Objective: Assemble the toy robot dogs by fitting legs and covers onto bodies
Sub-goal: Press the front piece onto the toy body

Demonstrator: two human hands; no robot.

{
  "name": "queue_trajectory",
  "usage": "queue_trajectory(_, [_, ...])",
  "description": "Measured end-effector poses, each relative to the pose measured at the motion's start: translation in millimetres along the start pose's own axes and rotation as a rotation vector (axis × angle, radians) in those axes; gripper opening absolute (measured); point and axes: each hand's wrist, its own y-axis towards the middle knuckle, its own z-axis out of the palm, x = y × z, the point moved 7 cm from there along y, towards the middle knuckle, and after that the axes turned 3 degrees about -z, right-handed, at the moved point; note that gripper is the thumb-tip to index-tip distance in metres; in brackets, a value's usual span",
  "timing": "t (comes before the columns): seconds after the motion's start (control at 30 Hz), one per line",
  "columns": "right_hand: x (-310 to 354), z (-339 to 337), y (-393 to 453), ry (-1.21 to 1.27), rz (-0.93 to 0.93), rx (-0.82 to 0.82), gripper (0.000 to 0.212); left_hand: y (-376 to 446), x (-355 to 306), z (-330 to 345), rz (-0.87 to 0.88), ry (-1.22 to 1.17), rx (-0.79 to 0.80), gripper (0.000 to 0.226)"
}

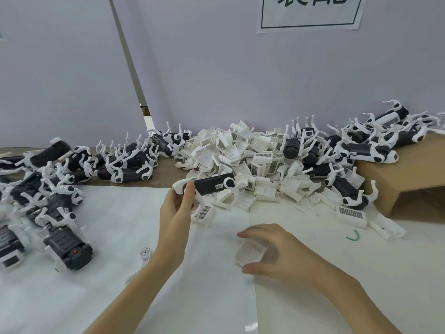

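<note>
Head view, single entry. Left hand [179,203]: raised above the table [134,297], fingers and thumb pinching one end of a black toy dog body [212,186] with white legs already fitted; body held roughly level, just in front of the cover pile. Right hand [272,251]: low over the table, fingers curled round a white cover [250,255], thumb under its near edge; whether the cover is lifted or touching the table cannot be told.

Stock: heap of loose white covers [240,157] at centre back; legged bodies without covers lying tangled at right [356,150], some on a cardboard box [409,169]; further dogs grouped at left [60,213]. Loose white leg [144,255] lies near the left forearm; green scrap [354,237] at right.

Risks, judged:
- Body is gripped at one end only; pressing a cover on could lever it out of the pinch or twist it.
- Cover orientation is unclear here; fitting it reversed could strain its clips.
- Thin legs project below the body and could snag the pile or bend.
- Left forearm could sweep the loose leg off the table.
</note>
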Motion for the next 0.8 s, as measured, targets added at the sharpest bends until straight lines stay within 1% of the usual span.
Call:
queue_trajectory(0.07, [-1.3, -5.3, 2.4, -0.009, -0.012, -0.103, 0.048, -0.2, 1.0, 1.6, -0.015, -0.009, 0.007, 0.051])
queue_trajectory(0.13, [-6.3, -14.0, 1.4, 0.035, 0.022, -0.216, 0.035, -1.3, 2.7, 3.4, -0.035, -0.027, 0.008, 0.051])
queue_trajectory(0.23, [-16.3, -18.2, -1.0, 0.038, 0.066, -0.291, 0.03, -3.4, 4.8, 3.9, -0.06, -0.044, 0.007, 0.051])
queue_trajectory(0.3, [-20.3, -24.9, -3.1, 0.132, 0.098, -0.35, 0.022, -4.2, 6.6, 4.4, -0.078, -0.049, 0.012, 0.05])
queue_trajectory(0.37, [-23.4, -33.0, -4.6, 0.4, 0.13, -0.455, 0.018, -4.8, 7.5, 5.5, -0.093, -0.048, 0.017, 0.05])
queue_trajectory(0.43, [-27.4, -35.6, -5.4, 0.677, 0.206, -0.513, 0.029, -6.0, 7.4, 6.7, -0.099, -0.045, 0.019, 0.051])
queue_trajectory(0.47, [-28.2, -32.0, -5.2, 0.847, 0.259, -0.489, 0.037, -6.5, 7.1, 7.1, -0.101, -0.042, 0.021, 0.052])
queue_trajectory(0.5, [-26.9, -26.0, -4.3, 1.038, 0.305, -0.427, 0.041, -7.2, 7.0, 7.3, -0.101, -0.04, 0.023, 0.054])
queue_trajectory(0.57, [-19.5, -15.2, -3.6, 1.361, 0.365, -0.275, 0.041, -8.0, 6.9, 7.5, -0.099, -0.031, 0.035, 0.059])
queue_trajectory(0.6, [-16.5, -13.0, -3.6, 1.448, 0.369, -0.235, 0.039, -8.2, 6.7, 7.8, -0.098, -0.024, 0.042, 0.06])
queue_trajectory(0.63, [-14.8, -12.3, -3.5, 1.475, 0.355, -0.217, 0.036, -8.4, 6.4, 8.1, -0.098, -0.02, 0.045, 0.06])
queue_trajectory(0.7, [-13.6, -14.8, -2.1, 1.382, 0.287, -0.262, 0.035, -9.0, 6.2, 8.5, -0.102, -0.008, 0.052, 0.059])
queue_trajectory(0.8, [-12.7, -30.4, -4.2, 1.016, 0.137, -0.505, 0.047, -8.4, 6.3, 9.8, -0.111, 0.04, 0.094, 0.06])
